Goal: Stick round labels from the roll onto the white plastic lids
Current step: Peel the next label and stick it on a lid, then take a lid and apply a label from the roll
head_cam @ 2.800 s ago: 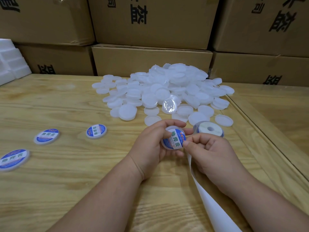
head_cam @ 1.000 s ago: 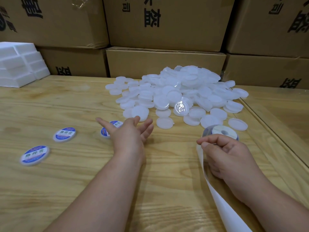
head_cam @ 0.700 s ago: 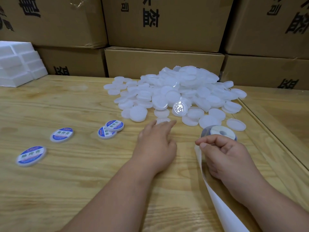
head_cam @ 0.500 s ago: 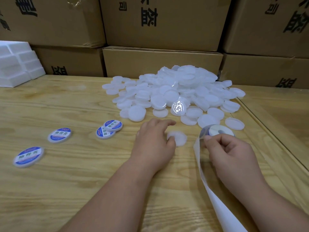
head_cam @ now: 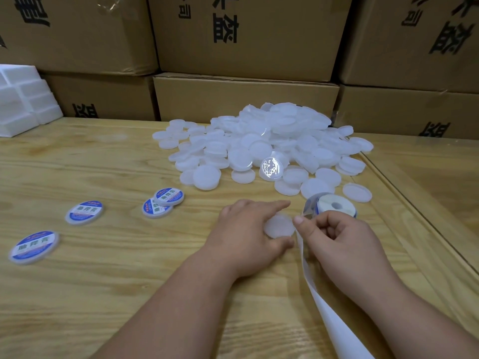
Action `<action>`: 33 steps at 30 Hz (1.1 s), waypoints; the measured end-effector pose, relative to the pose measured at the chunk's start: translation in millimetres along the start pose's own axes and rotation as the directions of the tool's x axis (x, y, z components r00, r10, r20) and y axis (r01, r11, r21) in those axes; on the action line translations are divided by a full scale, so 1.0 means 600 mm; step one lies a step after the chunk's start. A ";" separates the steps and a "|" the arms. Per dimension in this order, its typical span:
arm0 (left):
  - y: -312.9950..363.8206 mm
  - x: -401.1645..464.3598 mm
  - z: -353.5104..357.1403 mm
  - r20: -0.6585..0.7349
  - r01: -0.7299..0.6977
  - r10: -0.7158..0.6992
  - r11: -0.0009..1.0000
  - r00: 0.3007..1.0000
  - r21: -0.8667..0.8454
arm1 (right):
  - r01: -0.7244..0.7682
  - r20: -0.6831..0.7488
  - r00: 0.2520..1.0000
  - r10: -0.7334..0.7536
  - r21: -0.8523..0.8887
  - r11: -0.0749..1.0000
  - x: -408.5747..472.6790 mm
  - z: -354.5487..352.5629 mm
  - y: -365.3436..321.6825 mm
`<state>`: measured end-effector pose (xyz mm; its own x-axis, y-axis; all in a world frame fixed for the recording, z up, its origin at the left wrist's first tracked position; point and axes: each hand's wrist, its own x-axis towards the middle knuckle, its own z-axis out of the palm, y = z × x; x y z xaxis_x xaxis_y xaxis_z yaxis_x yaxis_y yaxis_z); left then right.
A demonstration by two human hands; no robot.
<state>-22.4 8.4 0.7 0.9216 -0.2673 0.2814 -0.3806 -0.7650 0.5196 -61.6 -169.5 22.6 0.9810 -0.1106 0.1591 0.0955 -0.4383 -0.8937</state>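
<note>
**Blank lid in hand, label about to come off the roll**

Lid [head_cam: 280, 225] lies flat on the wooden table [head_cam: 108, 281], blank and white, under the left hand [head_cam: 247, 235]; the thumb sits at its near edge and the forefinger reaches over its far edge, so the hand pinches it in place; the other fingers rest curled on the wood. Right hand [head_cam: 339, 238] sits just beside the lid, fingers curled, thumb and forefinger pressed on the strip where it leaves the label roll [head_cam: 334, 206]; the roll stands just beyond that hand; the bare backing paper [head_cam: 334, 317] trails from under it toward the person. Whether a label is already lifted between those fingertips, I cannot tell.

Judged from this, the step in hand is the start of a new lid: lid fetched and steadied, label being peeled. The next move calls for a clean peel, then centring the round label over the lid and pressing it flat; a crooked landing would be hard to undo.

Beyond both hands lies the heap of unlabelled lids [head_cam: 261, 149]; well out to the left of the left hand lie four labelled lids [head_cam: 84, 211], two of them overlapping.
</note>
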 end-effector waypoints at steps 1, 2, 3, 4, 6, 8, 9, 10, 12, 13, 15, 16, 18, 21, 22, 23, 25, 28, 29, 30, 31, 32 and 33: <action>-0.001 0.000 0.001 -0.021 -0.001 0.001 1.000 1.000 -0.014 | -0.005 0.008 1.000 0.005 -0.007 1.000 0.000 0.000 0.000; -0.001 0.000 0.001 -0.046 -0.003 0.001 0.999 0.999 -0.046 | -0.011 0.014 1.000 0.011 -0.014 1.000 0.000 0.000 0.001; -0.001 -0.001 0.000 -0.075 -0.003 -0.006 0.994 0.997 -0.111 | -0.015 0.017 1.000 0.015 -0.020 1.000 0.001 0.000 0.001; 0.001 -0.001 -0.002 -0.109 0.007 -0.031 0.977 0.994 -0.212 | -0.015 0.020 1.000 0.016 -0.022 1.000 0.001 0.000 0.002; 0.008 0.001 -0.008 -0.169 0.047 -0.152 0.863 0.974 -0.503 | -0.017 0.024 1.000 0.018 -0.015 1.000 0.001 0.000 0.003; 0.015 0.007 -0.016 -0.111 0.085 -0.336 0.518 0.935 -0.851 | -0.025 0.033 0.999 0.025 -0.007 1.000 0.000 0.000 0.002; 0.018 0.009 -0.021 -0.026 0.084 -0.392 0.261 0.920 -0.962 | -0.027 0.036 0.999 0.028 -0.009 1.000 -0.001 0.000 0.001; 0.022 0.010 -0.026 0.062 0.078 -0.412 0.023 0.909 -0.997 | -0.029 0.038 0.999 0.029 -0.015 0.999 -0.001 0.001 0.002; 0.029 0.009 -0.032 0.198 0.125 -0.417 -0.196 0.887 -0.973 | -0.030 0.041 0.999 0.031 -0.030 0.999 0.001 0.001 0.004; 0.031 0.009 -0.032 0.228 0.160 -0.417 -0.192 0.880 -0.968 | -0.030 0.046 0.998 0.032 -0.036 0.999 0.003 0.002 0.006; 0.036 0.009 -0.027 0.212 0.186 -0.427 -0.101 0.879 -0.977 | -0.026 0.070 0.997 0.029 -0.044 0.999 0.004 0.002 0.008; 0.038 0.009 -0.024 0.192 0.190 -0.432 -0.049 0.881 -0.981 | -0.021 0.083 0.996 0.025 -0.043 0.999 0.005 0.002 0.009; 0.043 0.007 -0.022 0.133 0.191 -0.438 0.090 0.889 -0.977 | -0.015 0.097 0.995 0.018 -0.036 0.999 0.007 0.002 0.013; 0.046 -0.001 -0.012 0.030 0.190 -0.390 0.381 0.920 -0.905 | -0.005 0.107 0.994 0.006 -0.012 1.000 0.008 0.001 0.016; 0.047 -0.004 -0.009 0.004 0.179 -0.354 0.463 0.935 -0.868 | -0.002 0.108 0.994 0.002 -0.002 1.000 0.008 0.000 0.016; 0.049 -0.006 -0.007 -0.014 0.165 -0.316 0.532 0.949 -0.830 | 0.000 0.108 0.994 -0.001 0.005 1.000 0.008 0.000 0.016; 0.054 -0.010 -0.002 -0.030 0.142 -0.250 0.642 0.968 -0.753 | -0.002 0.100 0.995 0.000 0.021 1.000 0.007 0.000 0.015; 0.057 -0.011 0.005 0.011 0.140 -0.179 0.728 0.984 -0.671 | -0.017 0.078 0.997 0.013 0.051 0.999 0.008 0.001 0.012; 0.058 -0.012 0.006 0.027 0.142 -0.165 0.737 0.986 -0.661 | -0.022 0.072 0.997 0.018 0.049 0.999 0.009 0.000 0.011; 0.059 -0.012 0.006 0.039 0.139 -0.151 0.740 0.988 -0.659 | -0.029 0.070 0.997 0.026 0.049 0.998 0.009 -0.001 0.010; 0.060 -0.013 0.005 0.044 0.131 -0.136 0.744 0.990 -0.655 | -0.043 0.067 0.997 0.039 0.059 0.997 0.009 -0.003 0.008; 0.061 -0.014 0.003 0.040 0.119 -0.122 0.753 0.992 -0.647 | -0.062 0.064 0.996 0.057 0.082 0.995 0.008 -0.004 0.005; 0.063 -0.015 0.001 0.037 0.110 -0.113 0.761 0.993 -0.640 | -0.083 0.061 0.995 0.077 0.107 0.991 0.008 -0.006 0.003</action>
<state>-44.9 -18.4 17.3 0.9609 -0.2004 0.1912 -0.2368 -0.2366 0.9423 -57.1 -174.0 23.4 0.9939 -0.0891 0.0643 0.0315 -0.3293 -0.9437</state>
